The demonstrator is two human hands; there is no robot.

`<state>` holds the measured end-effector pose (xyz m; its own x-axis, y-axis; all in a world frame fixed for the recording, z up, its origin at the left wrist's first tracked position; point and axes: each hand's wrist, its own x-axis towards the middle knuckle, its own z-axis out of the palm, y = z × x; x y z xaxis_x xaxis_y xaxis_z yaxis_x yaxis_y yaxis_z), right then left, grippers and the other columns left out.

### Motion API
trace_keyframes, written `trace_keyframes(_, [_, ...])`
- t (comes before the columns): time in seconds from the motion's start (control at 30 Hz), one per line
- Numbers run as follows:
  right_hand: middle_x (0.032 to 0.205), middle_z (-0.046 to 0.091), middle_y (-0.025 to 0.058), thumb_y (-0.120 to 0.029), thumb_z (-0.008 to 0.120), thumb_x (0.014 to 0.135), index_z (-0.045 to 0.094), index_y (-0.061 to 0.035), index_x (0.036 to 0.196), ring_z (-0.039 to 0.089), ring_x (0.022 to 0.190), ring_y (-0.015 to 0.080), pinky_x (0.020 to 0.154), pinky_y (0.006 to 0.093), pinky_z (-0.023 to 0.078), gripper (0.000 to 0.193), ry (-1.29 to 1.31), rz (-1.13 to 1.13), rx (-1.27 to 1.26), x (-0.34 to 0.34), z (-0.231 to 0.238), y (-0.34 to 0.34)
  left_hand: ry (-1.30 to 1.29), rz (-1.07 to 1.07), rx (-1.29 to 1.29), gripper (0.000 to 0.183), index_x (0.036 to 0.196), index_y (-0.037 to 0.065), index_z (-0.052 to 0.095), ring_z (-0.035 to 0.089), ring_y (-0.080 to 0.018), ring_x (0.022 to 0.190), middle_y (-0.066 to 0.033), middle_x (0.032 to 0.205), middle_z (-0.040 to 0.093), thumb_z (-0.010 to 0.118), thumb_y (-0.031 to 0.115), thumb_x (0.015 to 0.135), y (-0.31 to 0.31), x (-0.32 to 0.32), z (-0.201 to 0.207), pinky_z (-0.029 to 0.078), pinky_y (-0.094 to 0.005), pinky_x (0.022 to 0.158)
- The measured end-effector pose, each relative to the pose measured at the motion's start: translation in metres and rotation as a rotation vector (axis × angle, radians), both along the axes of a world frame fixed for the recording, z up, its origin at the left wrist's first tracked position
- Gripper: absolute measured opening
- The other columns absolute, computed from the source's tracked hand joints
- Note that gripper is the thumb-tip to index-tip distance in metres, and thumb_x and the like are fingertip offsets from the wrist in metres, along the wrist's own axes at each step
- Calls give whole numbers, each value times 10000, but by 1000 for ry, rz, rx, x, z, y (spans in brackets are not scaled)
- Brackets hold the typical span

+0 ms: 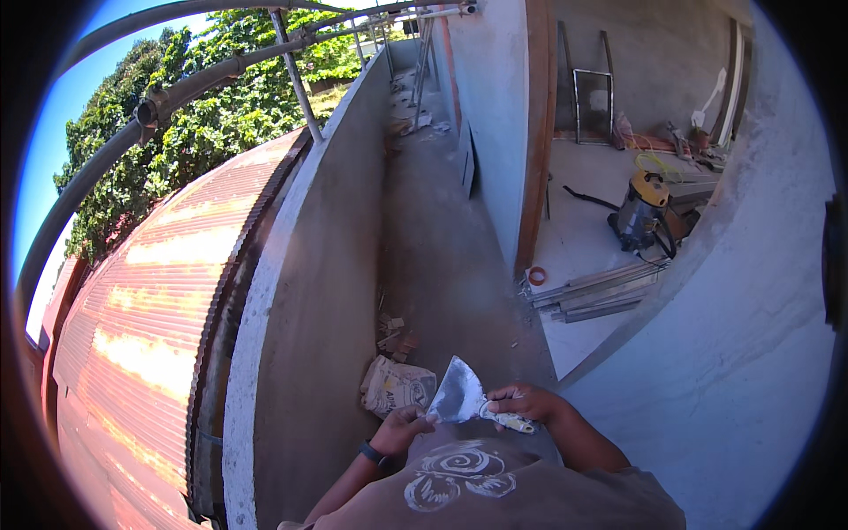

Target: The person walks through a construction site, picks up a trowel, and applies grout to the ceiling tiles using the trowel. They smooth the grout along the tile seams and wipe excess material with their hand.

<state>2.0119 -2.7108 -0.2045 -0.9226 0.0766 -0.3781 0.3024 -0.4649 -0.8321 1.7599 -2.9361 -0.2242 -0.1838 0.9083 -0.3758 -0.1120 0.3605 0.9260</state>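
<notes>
In front of my body I hold a wide putty knife (458, 393), its flared metal blade smeared with white. My right hand (523, 401) is closed on it near the neck, and the pale, spattered handle shows below the fingers. My left hand (403, 430), with a dark band on the wrist, pinches the lower left corner of the blade. Just beyond the left hand a crumpled, pale printed sack (395, 387) sits on the floor by the low wall.
A low parapet wall (327, 265) runs along the left, with a rusty corrugated roof (168, 274) beyond it. Scaffold pipes (203, 84) cross above. Through the doorway at right stand a yellow-topped vacuum cleaner (642, 212) and stacked metal profiles (601, 291). Rubble (391, 336) lies past the sack.
</notes>
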Motion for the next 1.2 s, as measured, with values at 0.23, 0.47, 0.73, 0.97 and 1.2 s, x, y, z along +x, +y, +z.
trace_keyframes(0.23, [987, 725, 55, -228, 670, 1021, 665, 21, 1276, 700, 815, 114, 749, 261, 547, 357, -5, 38, 26, -147, -45, 181, -30, 103, 40, 326, 983, 3, 715, 667, -118, 881, -50, 941, 742, 621, 310, 1047, 176, -139, -60, 514, -301, 836])
trace_keyframes(0.47, [1147, 702, 120, -208, 638, 1029, 620, 58, 1296, 694, 848, 158, 766, 285, 551, 378, 63, -157, -316, -311, -68, 379, -285, 165, -86, 209, 977, 46, 667, 659, -141, 828, -42, 905, 706, 618, 237, 1046, 407, -319, -60, 531, -314, 831])
trace_keyframes(0.73, [1023, 699, 81, -236, 647, 1028, 653, 41, 1239, 694, 820, 148, 749, 288, 553, 349, 136, -214, -315, -462, -76, 563, 46, 28, -54, 130, 938, 57, 674, 675, -122, 822, -44, 874, 738, 681, 169, 1005, 613, -476, -14, 530, -295, 790])
trace_keyframes(0.97, [1058, 703, 81, -270, 652, 1031, 669, 18, 1229, 695, 817, 132, 753, 285, 564, 350, 117, -151, -340, -565, -124, 732, 111, 65, -124, 184, 890, 55, 693, 655, -96, 800, -31, 854, 733, 696, 201, 1003, 770, -572, -59, 511, -278, 765])
trace_keyframes(1.2, [943, 710, 58, -244, 641, 1039, 667, 13, 1213, 709, 775, 122, 709, 270, 575, 312, 146, -146, -459, -677, -173, 900, 76, 121, -186, 246, 958, 33, 694, 671, -114, 831, -50, 902, 741, 630, 254, 1046, 924, -676, -97, 524, -287, 802])
